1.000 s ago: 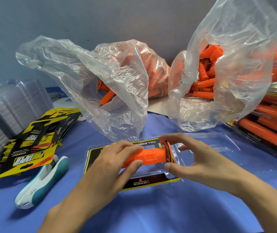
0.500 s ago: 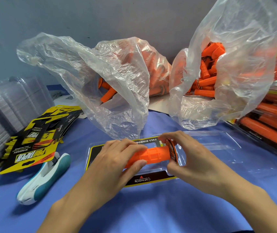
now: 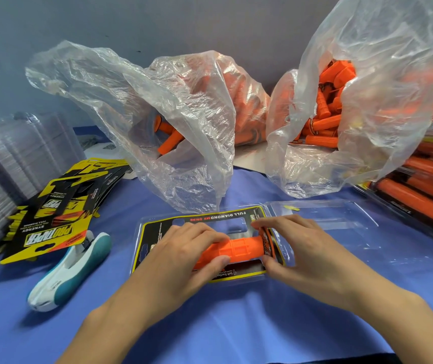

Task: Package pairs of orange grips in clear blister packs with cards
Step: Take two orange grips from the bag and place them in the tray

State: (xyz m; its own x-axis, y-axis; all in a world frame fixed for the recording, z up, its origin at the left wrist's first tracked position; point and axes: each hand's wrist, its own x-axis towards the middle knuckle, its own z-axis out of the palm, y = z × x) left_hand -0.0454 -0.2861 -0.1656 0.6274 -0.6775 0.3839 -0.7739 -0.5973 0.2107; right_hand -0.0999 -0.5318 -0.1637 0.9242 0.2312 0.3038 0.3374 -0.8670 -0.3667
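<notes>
An orange grip (image 3: 236, 249) lies across the open clear blister pack (image 3: 323, 219) in front of me, over the black and yellow card (image 3: 210, 218) inside it. My left hand (image 3: 184, 256) holds the grip's left half, fingers over the top and thumb in front. My right hand (image 3: 304, 248) pinches the flanged right end between fingers and thumb. The pack's clear lid half lies open to the right. Whether the grip sits fully in its cavity is hidden by my hands.
Two clear plastic bags hold loose orange grips, one at centre (image 3: 173, 127) and one at right (image 3: 341, 114). Finished packs (image 3: 420, 187) pile at the right edge. Spare cards (image 3: 60, 206), a white and teal stapler (image 3: 71, 269) and stacked empty blisters (image 3: 7, 164) lie left.
Both hands have lowered the grip from just above the card down onto the blister pack, and my fingers now press closer around it.
</notes>
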